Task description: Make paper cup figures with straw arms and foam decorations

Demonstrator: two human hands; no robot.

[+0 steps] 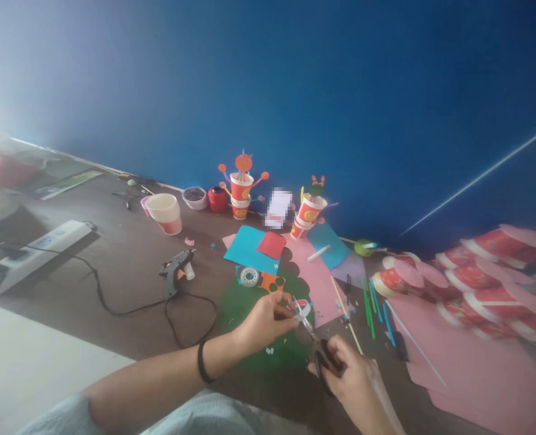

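Observation:
My right hand (347,374) is closed around the black handles of a pair of scissors (322,356). The blades point up and left, reaching my left hand (268,320). Thumb and fingers of the left hand pinch a small whitish piece (300,315) at the blades; blur hides its exact shape. Both hands are above a round green sheet (249,356) strewn with tiny paper scraps. Just beyond the scissors lies a red and white item (304,306), partly covered. An orange cut-out sheet with holes (272,281) and a white ring-shaped roll (249,277) lie past my left hand.
A glue gun (177,269) with its cord lies left, near a power strip (45,254) and paper cups (164,214). Two decorated cup figures (241,187) stand by the blue wall. Coloured paper (252,249), green and blue sticks (368,308) and several red cups (489,284) spread rightward.

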